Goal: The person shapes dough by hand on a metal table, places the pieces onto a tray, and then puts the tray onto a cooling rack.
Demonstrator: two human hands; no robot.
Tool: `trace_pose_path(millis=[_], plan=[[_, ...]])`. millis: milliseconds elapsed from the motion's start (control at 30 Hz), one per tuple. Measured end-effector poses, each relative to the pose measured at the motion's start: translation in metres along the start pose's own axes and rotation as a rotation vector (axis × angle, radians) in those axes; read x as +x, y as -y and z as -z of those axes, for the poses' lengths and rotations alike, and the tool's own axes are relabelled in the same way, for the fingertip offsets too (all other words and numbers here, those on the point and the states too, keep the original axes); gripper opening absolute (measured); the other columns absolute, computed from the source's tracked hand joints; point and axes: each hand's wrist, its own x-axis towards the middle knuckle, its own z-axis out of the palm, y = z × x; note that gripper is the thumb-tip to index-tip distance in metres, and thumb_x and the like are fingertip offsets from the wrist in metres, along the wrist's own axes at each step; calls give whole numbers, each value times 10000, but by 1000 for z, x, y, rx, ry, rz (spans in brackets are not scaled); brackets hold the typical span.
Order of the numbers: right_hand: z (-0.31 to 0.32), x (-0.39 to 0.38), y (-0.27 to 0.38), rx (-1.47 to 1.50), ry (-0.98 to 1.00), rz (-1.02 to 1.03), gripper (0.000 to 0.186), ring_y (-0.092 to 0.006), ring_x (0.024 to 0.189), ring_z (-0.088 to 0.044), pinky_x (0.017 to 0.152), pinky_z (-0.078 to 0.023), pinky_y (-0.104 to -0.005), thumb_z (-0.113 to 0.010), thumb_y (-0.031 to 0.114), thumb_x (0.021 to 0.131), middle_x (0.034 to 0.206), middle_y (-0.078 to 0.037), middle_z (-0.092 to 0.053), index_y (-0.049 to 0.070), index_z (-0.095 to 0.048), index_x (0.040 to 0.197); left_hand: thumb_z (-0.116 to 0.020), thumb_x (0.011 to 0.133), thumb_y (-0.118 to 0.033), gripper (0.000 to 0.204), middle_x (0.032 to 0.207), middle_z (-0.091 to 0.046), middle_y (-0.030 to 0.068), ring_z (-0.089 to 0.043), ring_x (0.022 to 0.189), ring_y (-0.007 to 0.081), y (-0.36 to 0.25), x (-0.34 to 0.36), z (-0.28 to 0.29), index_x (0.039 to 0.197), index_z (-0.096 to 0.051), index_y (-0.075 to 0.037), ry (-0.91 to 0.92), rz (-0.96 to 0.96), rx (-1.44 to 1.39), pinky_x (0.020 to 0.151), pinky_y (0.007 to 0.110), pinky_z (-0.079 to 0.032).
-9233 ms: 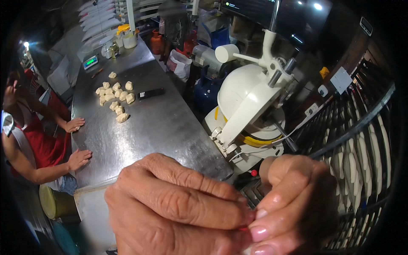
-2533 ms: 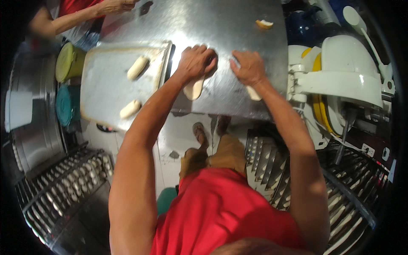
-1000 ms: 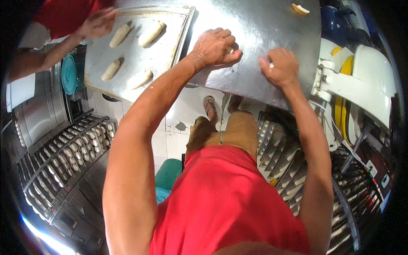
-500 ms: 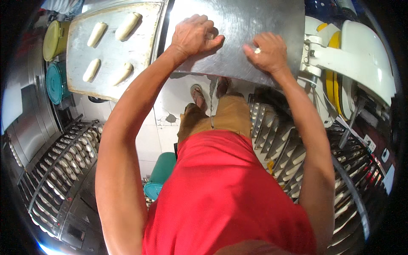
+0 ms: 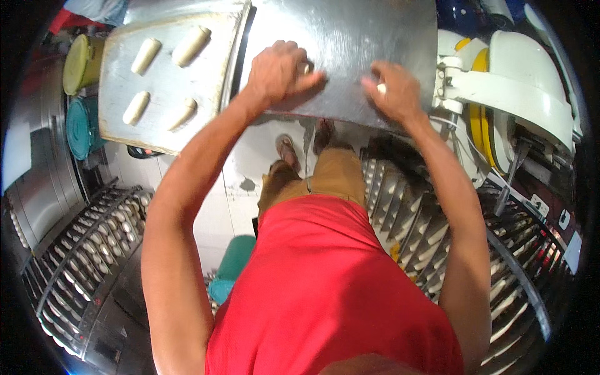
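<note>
Both my hands rest over a shiny metal table (image 5: 356, 31), some way apart, with their fingers curled. My left hand (image 5: 278, 74) is closed, its thumb pointing right; a small pale bit of dough (image 5: 307, 69) peeps out between thumb and forefinger. In my right hand (image 5: 398, 94), also closed, a whitish end of dough (image 5: 382, 89) shows beside the thumb. The rest of what lies under the palms is hidden. Left of the table, a worn baking tray (image 5: 165, 84) carries several oblong dough rolls (image 5: 145, 56).
White machinery with a curved cover (image 5: 525, 75) stands close at the table's right. Racks of trays with dough pieces flank me at lower left (image 5: 94, 250) and right (image 5: 412, 225). Lidded yellow (image 5: 76, 64) and teal (image 5: 79, 128) buckets sit beyond the tray; a green bin (image 5: 236, 256) is by my leg.
Both hands sit slightly lower in the picture, still curled over the table. The tray and table have shifted a little as well, as the view moved.
</note>
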Motion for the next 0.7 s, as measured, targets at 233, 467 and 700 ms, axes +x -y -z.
trace_pose_path(millis=[233,467,700], plan=[[-20,23,-1,-8,-121,-12,457,-301,915,-619,818,-487,-449,-689,526,871,968,-66,-680,112,-692,1064,-686,864,-492,341,884,-646,26,-641,895,229,-1,17,-17,856,-736,-155,-57,-54,73,829,404,-504],[8,-75,36,-48,85,-66,953,-429,1447,-383,1184,-296,-569,-589,680,911,1552,-263,-407,-35,-398,1511,-617,963,-473,795,1575,-382,250,-385,1436,426,-43,-86,-9,1507,-373,53,54,-12,33,1223,569,-234],[-31,28,-8,-217,-42,-141,967,-408,1481,-362,1230,-209,-577,-556,713,914,1551,-233,-444,-23,-394,1520,-532,970,-613,774,1621,-383,174,-386,1474,383,-5,17,-31,1542,-422,-102,-55,-57,170,1194,633,-252]])
